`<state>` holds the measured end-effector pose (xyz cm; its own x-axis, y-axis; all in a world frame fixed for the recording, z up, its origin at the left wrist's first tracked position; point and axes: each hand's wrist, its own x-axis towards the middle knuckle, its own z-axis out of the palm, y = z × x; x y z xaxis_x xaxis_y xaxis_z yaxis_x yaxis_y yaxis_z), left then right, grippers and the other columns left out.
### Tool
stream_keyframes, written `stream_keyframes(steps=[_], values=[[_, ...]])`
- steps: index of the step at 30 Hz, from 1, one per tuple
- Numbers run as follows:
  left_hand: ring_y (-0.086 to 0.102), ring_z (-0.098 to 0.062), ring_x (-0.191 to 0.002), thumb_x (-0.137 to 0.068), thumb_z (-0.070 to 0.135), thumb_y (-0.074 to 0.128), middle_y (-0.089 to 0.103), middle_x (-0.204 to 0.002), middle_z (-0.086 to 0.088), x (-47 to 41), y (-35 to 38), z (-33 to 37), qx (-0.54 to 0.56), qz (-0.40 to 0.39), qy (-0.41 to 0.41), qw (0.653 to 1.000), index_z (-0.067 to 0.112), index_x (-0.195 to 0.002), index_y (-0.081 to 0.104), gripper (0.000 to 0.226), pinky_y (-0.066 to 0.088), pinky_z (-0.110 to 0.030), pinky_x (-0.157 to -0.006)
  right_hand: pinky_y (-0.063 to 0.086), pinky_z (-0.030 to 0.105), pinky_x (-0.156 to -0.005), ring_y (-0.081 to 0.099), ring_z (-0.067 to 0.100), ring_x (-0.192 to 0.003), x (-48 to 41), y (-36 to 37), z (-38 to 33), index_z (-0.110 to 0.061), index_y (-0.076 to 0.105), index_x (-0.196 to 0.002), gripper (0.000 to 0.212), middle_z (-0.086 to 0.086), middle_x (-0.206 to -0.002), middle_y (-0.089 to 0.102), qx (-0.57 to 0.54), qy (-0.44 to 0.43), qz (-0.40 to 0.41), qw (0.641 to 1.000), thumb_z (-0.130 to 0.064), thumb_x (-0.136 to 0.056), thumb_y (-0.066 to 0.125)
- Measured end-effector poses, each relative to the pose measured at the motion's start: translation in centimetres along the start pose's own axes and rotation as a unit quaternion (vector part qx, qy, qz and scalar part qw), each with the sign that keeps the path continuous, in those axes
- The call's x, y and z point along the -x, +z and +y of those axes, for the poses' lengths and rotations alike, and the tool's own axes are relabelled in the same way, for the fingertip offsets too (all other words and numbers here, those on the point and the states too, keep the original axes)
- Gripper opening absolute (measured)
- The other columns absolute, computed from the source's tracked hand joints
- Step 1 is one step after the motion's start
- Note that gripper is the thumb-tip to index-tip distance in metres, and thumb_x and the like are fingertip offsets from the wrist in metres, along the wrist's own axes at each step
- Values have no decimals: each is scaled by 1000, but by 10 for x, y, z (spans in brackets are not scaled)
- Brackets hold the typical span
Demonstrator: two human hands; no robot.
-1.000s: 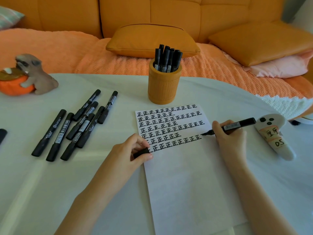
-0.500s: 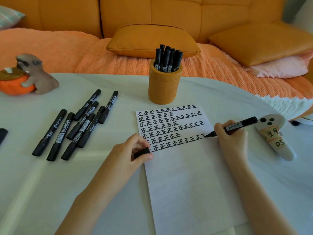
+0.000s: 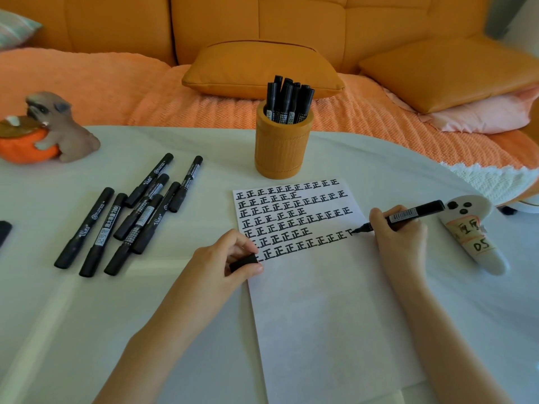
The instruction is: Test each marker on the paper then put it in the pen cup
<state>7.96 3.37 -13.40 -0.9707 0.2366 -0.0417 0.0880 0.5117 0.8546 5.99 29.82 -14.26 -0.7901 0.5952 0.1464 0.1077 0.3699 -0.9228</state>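
My right hand grips an uncapped black marker with its tip on the white paper, at the right end of a row of written characters. My left hand rests on the paper's left edge and pinches the marker's black cap. Behind the paper stands the orange pen cup, holding several black markers. To the left, several capped black markers lie loose on the table.
A dog-and-pumpkin figurine sits at the far left of the white table. A white controller with handwritten labels lies right of my right hand. A dark object shows at the left edge. An orange sofa with cushions runs behind.
The marker tip has shifted slightly right and a new partial character has appeared at the row's end. My left hand has stayed put with the cap.
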Motion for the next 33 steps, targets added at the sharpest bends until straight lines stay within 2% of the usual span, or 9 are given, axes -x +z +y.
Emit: stream_keyframes(steps=[5,9,19,24,33], values=[[61,6,-80,-80,24,73,69,-86,14,0,0,0,-2,1,2,1000,29,-88,58,17,42,-6,-68,26,21,-43,31,8,-42,1,0,-1,-13,42,-60,31,-10,-42,42,-8,12,2,1000,-16,-86,58],[60,7,-78,-80,23,72,69,-86,14,-1,0,0,-3,0,4,1000,29,-88,58,17,41,-5,-68,24,21,-43,29,10,-48,2,0,-3,-12,43,-61,29,6,-56,38,-18,21,-7,1000,-16,-86,59],[61,3,-80,-80,25,72,69,-87,15,0,0,-1,-9,1,1,1000,32,-86,57,18,43,-7,-68,23,21,-43,29,11,-50,3,1,-4,-9,47,-64,28,5,-57,37,-8,20,-29,999,-20,-86,61],[60,3,-78,-80,24,72,69,-87,12,-1,1,-1,-6,2,-3,1000,31,-87,58,18,43,-9,-68,23,16,-39,31,8,-42,3,1,-4,-7,48,-66,25,-6,-47,39,8,11,-25,1000,-16,-86,60],[60,5,-79,-80,25,72,69,-87,14,-1,0,-1,-7,-2,-1,1000,32,-87,57,18,42,-7,-68,20,17,-38,29,8,-41,0,0,-2,8,48,-71,23,-12,-38,38,16,6,-20,1000,-9,-83,58]])
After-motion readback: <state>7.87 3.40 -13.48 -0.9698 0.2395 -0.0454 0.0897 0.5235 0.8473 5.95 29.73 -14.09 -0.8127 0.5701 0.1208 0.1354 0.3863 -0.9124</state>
